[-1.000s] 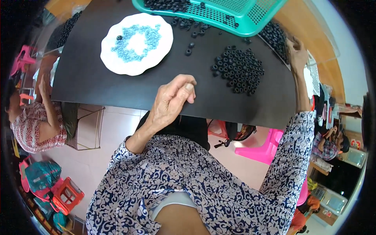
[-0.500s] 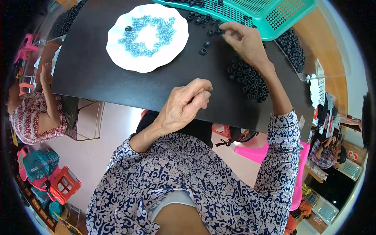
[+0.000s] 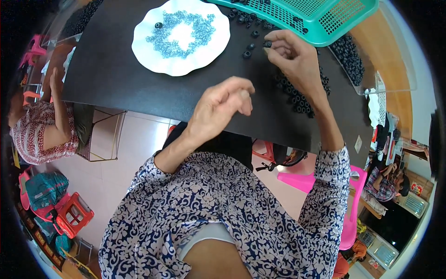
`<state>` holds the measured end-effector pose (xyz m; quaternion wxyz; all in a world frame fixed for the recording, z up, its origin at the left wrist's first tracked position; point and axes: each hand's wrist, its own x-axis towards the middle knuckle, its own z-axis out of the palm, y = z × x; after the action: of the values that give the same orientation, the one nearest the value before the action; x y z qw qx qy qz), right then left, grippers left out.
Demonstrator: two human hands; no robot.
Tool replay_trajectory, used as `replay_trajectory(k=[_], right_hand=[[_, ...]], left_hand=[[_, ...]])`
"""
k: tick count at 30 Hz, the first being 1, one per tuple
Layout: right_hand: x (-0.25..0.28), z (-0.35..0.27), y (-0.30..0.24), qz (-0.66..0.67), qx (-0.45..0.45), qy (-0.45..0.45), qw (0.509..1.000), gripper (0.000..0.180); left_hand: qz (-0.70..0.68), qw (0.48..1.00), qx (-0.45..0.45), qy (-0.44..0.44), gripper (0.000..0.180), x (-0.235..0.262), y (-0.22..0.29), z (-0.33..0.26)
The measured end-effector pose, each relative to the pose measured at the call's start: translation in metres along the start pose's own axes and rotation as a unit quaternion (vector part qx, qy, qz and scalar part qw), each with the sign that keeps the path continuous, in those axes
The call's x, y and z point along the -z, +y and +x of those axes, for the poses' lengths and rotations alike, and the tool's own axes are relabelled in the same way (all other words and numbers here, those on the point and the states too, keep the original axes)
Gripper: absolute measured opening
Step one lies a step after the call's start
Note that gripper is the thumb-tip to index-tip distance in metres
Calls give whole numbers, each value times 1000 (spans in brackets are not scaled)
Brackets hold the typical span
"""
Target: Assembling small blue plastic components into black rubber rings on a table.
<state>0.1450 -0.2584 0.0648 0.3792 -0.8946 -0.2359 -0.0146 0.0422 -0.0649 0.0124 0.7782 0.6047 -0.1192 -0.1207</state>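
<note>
My right hand [image 3: 297, 58] pinches a small black ring-shaped piece [image 3: 267, 44] between thumb and fingertips, just above the dark table. Left of it two more black pieces [image 3: 246, 54] lie loose. Beneath the right wrist is a pile of black pieces [image 3: 302, 104], many with round holes. My left hand [image 3: 220, 107] hovers over the table's near edge with fingers curled toward the thumb; anything in them is hidden. Beyond it stands a white wavy-rimmed plate [image 3: 148, 58] carrying many small clear pieces [image 3: 204, 35] and one black piece [image 3: 159, 25].
A green mesh basket [image 3: 320, 28] with a few black pieces stands at the far right. Clear bins of black pieces [image 3: 348, 56] flank the table [image 3: 153, 95]. Another person [image 3: 44, 135] sits at left. A pink chair [image 3: 350, 209] is on my right.
My right hand has come slightly nearer, away from the basket, with a black piece now visible in its fingertips. My left hand has risen slightly, its fingers loosening. The view has shifted a little.
</note>
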Motion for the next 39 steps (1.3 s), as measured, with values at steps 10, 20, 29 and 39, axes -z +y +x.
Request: replay_trajectory(k=[10,20,29,39], right_hand=[[-34,-49,-27,201,64,2,978,23],[-35,-60,-44,167,18,15,986,18],[-38,-61,-53,142,-26,16,989,13],[-30,-59,-49,247,-104,-55,962,13]], left_hand=[[-290,957,-1,0,30,7,-8,9],[-204,978,-4,31,20,11,-14,5],[-193,979,-30,52,19,12,-17,3],[-131,990,-27,54,18,13,-14,0]])
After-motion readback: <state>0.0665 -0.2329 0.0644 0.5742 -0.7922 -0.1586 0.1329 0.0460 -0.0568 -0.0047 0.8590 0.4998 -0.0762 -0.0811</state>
